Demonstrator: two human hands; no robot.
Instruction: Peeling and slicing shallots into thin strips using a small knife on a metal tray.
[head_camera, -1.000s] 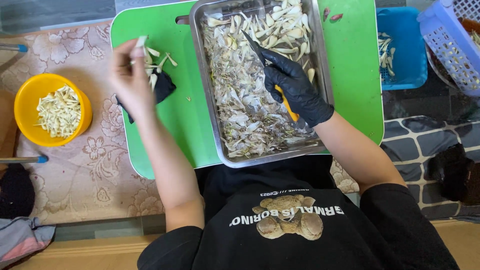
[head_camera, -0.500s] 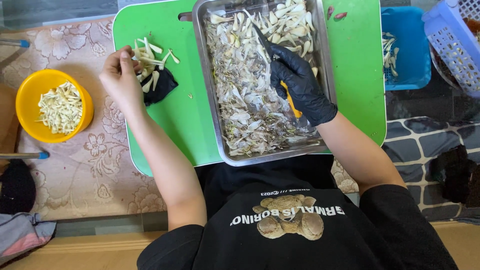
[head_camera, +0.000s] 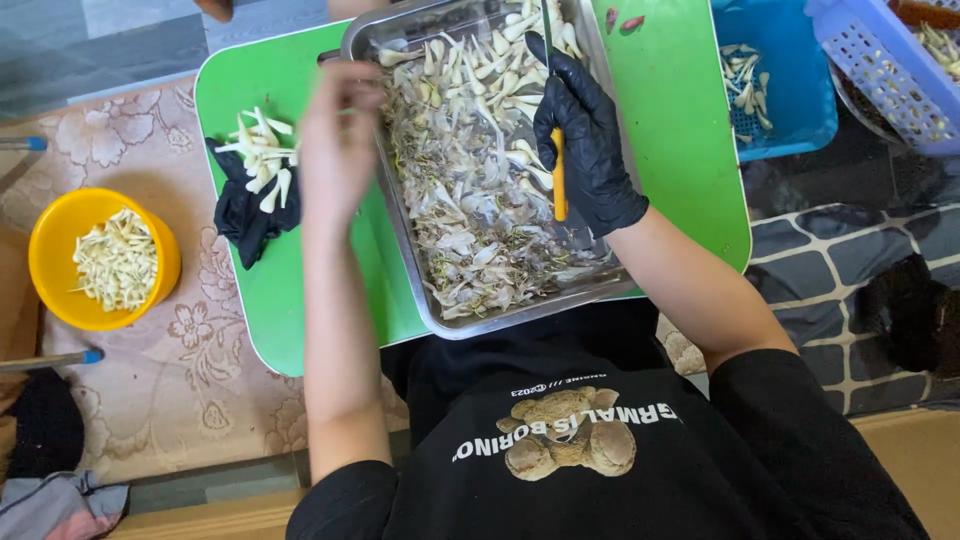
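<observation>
Garlic peelings and cloves are heaped in a steel tray (head_camera: 400, 215) set on a green board (head_camera: 300, 310). A yellow-handled knife (head_camera: 558, 175) is gripped in the gloved right hand (head_camera: 588, 150), fingers wrapped tight. The bare left hand (head_camera: 338, 140) is blurred at the tray's edge; its fingers seem loosely curled. Peeled cloves (head_camera: 262, 160) are piled on a black cloth (head_camera: 245, 215).

- A metal tray (head_camera: 410, 265) of peelings sits on a cutting board (head_camera: 690, 150) in front of the person.
- Left of the tray, a cloth (head_camera: 240, 215) lies on the board, with peeled pieces (head_camera: 262, 160) on it.
- Further left, off the board, stands a bowl (head_camera: 50, 240) holding more pieces.
- Right of the board are a bin (head_camera: 790, 90) and a basket (head_camera: 880, 75).
</observation>
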